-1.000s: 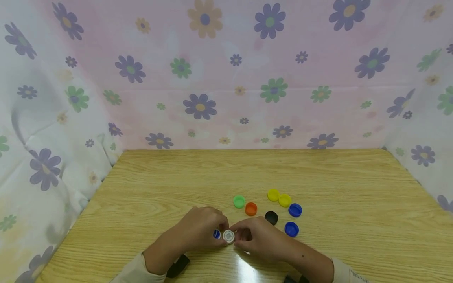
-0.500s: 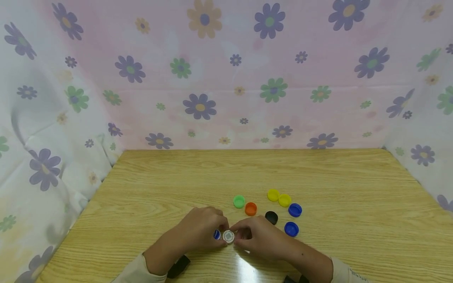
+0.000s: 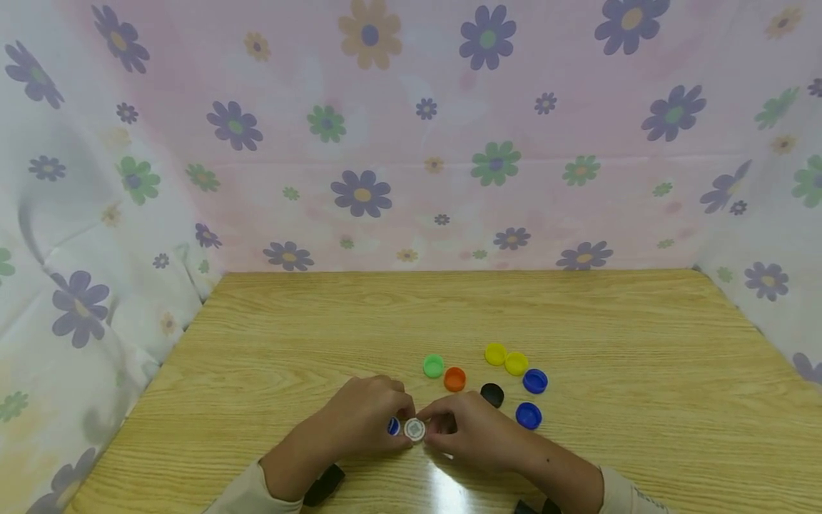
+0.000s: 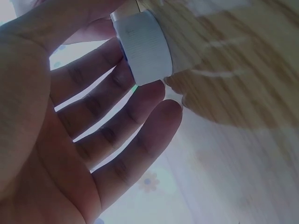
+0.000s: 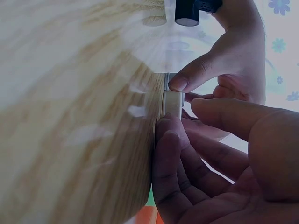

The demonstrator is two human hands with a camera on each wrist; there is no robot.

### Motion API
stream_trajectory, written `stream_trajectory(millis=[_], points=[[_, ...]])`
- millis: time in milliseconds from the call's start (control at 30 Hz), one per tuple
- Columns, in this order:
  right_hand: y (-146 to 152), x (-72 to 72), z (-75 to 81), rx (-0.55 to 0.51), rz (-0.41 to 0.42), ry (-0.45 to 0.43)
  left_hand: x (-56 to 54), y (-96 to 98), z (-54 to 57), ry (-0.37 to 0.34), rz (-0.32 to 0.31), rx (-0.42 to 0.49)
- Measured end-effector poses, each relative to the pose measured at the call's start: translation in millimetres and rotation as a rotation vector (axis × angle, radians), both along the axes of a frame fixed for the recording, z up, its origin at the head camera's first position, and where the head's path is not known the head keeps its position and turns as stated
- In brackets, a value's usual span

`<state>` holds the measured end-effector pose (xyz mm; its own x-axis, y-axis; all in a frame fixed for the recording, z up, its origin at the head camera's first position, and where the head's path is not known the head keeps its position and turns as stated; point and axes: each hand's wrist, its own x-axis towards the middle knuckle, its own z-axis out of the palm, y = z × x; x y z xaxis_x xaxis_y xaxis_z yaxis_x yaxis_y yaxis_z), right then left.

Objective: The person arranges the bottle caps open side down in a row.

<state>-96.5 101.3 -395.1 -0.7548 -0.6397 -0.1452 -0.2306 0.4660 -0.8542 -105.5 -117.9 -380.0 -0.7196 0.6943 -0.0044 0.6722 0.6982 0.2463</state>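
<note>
Both hands met in the lower middle of the head view, close over the table (image 3: 308,328). Thumb and forefinger of the left hand (image 3: 372,414) were curled round the blue-topped cap (image 3: 393,426), its other fingers loosely spread in the left wrist view. Just to its right, the right hand (image 3: 472,432) pinched the white cap (image 3: 414,430) by thumb and forefinger. These two caps lay side by side at the fingertips, faces up; whether they touched could not be told.

By the look of it, the step in hand was setting the white cap in line beside the blue-topped cap. The next move would seem to call for keeping the left cap steady, then loosening the right fingers without nudging either one.

Right of centre lay the loose caps: green (image 3: 433,366), orange (image 3: 454,379), two yellow (image 3: 495,354), two blue (image 3: 535,381), and black (image 3: 492,395), partly behind the right hand.

No brand could be read. The white cap bore a greyish square mark, too small to make out; the blue-topped cap showed pale marks on blue, perhaps lettering. Dark print on the sleeve (image 3: 623,492) at lower right was illegible.
</note>
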Motion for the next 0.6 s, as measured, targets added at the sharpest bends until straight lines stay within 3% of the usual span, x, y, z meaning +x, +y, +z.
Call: stream_trajectory(millis=[133, 233, 400, 600], points=[[0, -0.3, 1.6, 0.009, -0.012, 0.013, -1.3, -4.0, 1.7, -0.043, 0.004, 0.009], [1, -1.0, 4.3, 0.009, -0.026, 0.076, -4.1, -6.6, 3.7, -0.063, 0.018, 0.014], [3, -6.5, 11.2, 0.018, -0.08, 0.23, -10.0, -7.1, 6.9, 0.0, 0.046, 0.062], [2, -13.3, 19.1, 0.063, -0.181, 0.356, -17.8, -0.5, 9.9, 0.086, 0.065, 0.097]])
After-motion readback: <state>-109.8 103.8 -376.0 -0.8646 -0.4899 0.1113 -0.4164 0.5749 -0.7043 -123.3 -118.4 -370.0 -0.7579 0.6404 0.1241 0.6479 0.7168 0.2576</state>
